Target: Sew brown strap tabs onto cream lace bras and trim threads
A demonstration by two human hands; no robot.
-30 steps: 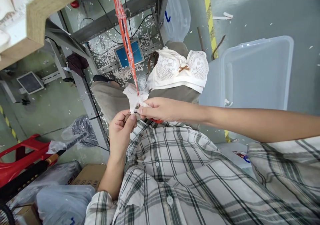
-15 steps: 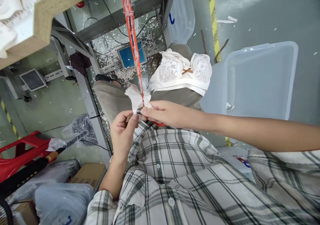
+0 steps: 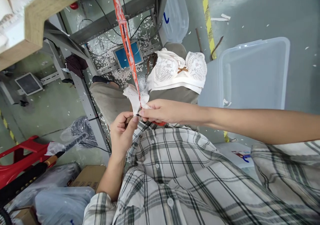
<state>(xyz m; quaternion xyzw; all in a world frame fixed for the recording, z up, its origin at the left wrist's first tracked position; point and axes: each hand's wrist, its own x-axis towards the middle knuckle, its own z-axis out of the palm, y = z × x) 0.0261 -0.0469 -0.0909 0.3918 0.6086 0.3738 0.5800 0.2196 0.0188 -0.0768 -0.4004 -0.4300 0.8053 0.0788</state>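
Close in front of my shirt, my left hand [image 3: 124, 128] pinches the lower end of a white fabric piece [image 3: 135, 98] between thumb and fingers. My right hand [image 3: 160, 111] meets it there, closed around red-handled thread snips [image 3: 159, 123]. Most of the snips is hidden by the fingers; a small dark tip shows between the two hands. An orange cord [image 3: 126, 38] wound with white threads runs down from the top to my right hand. On my lap rests a white lace bra [image 3: 177, 69] with a brown bow. Whether the pinched fabric belongs to it, I cannot tell.
A wooden table corner [image 3: 33, 28] juts in at upper left above a grey metal frame [image 3: 115, 14]. Beneath it are a blue-topped pedal [image 3: 128, 54] and scattered white scraps. A clear plastic bin [image 3: 255, 74] stands right; a red stool [image 3: 22, 148] and boxes are left.
The view has shifted slightly, so the surroundings sit a little further left. My right forearm has risen a little in view. Both hands keep their grip, and the tip between them looks less exposed.
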